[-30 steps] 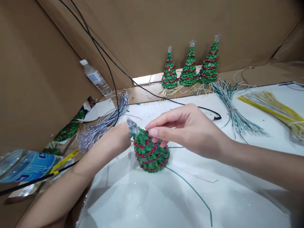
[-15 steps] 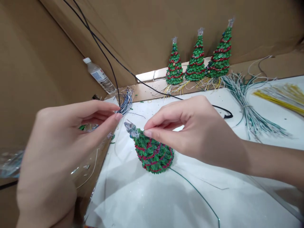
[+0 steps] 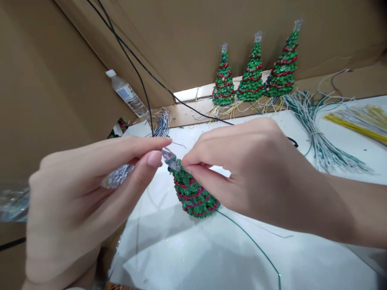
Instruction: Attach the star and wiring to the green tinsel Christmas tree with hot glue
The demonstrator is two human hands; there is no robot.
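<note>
A small green Christmas tree [image 3: 196,193] with red garlands leans on the white work surface. Its clear star top [image 3: 171,159] points up and left. My right hand [image 3: 242,169] is closed in a pinch at the tree's upper part, just below the star; what lies between the fingertips is too small to make out. Beside the star on the left is my left hand [image 3: 99,189], its thumb and index finger slightly apart with nothing visible between them. A thin green wire [image 3: 250,238] runs from the tree's base toward the front edge.
Three similar trees [image 3: 223,82] stand along the back wall. Wire bundles lie at the back: blue-white [image 3: 162,124], green-white [image 3: 317,141] and yellow-white [image 3: 356,127]. A plastic bottle [image 3: 128,94] leans at back left, and black cables [image 3: 136,60] hang across.
My left hand has moved right, bringing its fingertips close to the clear star. My right hand remains pinched at the tree's upper part, and the view has shifted slightly.
</note>
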